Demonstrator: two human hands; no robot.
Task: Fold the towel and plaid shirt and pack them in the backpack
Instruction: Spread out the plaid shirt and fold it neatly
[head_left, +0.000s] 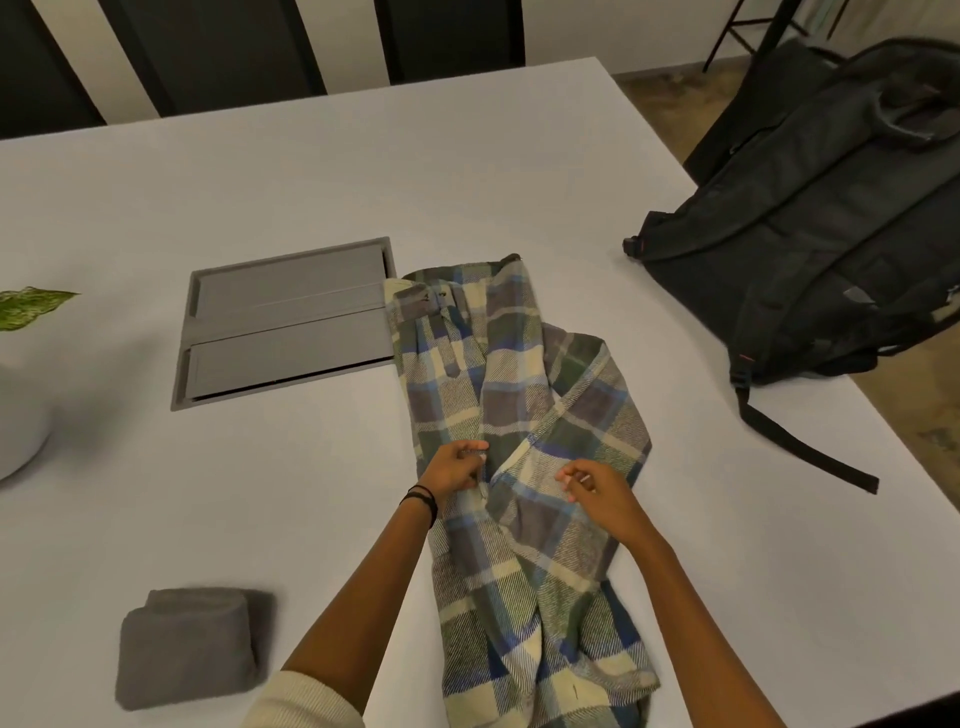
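Note:
A plaid shirt (519, 395) in green, blue, grey and cream lies lengthwise on the white table (311, 171), folded narrow, its collar end farthest from me. My left hand (457, 467) pinches a fabric edge near the shirt's middle. My right hand (597, 493) rests on the cloth just to the right, fingers curled around a fold. A grey towel (189, 644) sits folded in a thick block near the front left. The black backpack (810, 228) lies on the table's right side, partly over the edge, one strap (810, 452) trailing toward me.
A grey recessed cable hatch (285, 322) is set into the tabletop left of the shirt. A white plant pot (21, 421) with a green leaf (31, 304) stands at the far left. Dark chairs line the far side.

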